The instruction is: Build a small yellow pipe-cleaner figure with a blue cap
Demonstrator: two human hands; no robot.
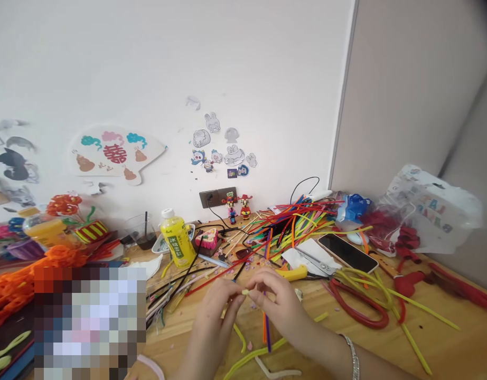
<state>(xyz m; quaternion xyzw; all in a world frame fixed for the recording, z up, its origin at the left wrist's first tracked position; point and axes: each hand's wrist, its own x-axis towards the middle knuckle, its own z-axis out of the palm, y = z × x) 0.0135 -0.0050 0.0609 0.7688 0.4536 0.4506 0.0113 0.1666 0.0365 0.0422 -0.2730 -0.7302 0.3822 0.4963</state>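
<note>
My left hand [216,305] and my right hand [278,302] meet above the wooden table, fingertips pinched together. Between them is a small pale yellow piece [245,292], mostly covered by the fingers; its kind cannot be made out. Just beyond my right hand lie scissors with yellow handles [294,273]. Under the hands, a purple pipe cleaner [267,330] and an orange one run side by side. A yellow pipe cleaner [259,351] curves across the table nearer to me, with a short whitish strip [277,373] close by.
A heap of coloured pipe cleaners [307,219] spreads at the back, beside a phone [348,253]. A yellow drink bottle [177,240] stands back left. Red-handled scissors [360,306] lie right, before a clear plastic bag [429,211]. Orange pipe-cleaner work [17,287] fills the left.
</note>
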